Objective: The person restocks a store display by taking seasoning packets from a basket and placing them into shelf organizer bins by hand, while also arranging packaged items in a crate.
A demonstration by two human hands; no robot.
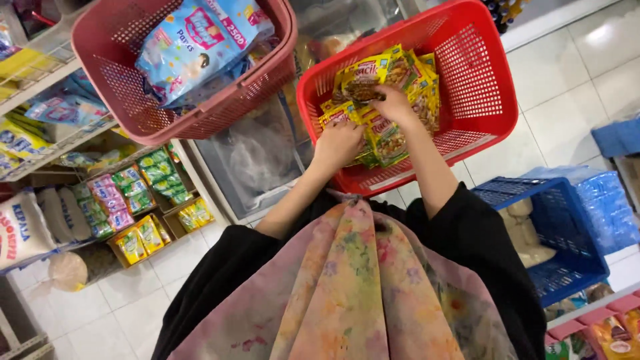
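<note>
Both hands, left hand (339,143) and right hand (393,103), grip yellow sachets (390,70) (red basket (490,100)).

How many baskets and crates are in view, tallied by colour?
Bright red basket, where both hands sort yellow sachets: 1
Dull red basket, holding a blue bag: 1
Blue crate on the floor: 1
Total: 3
</note>
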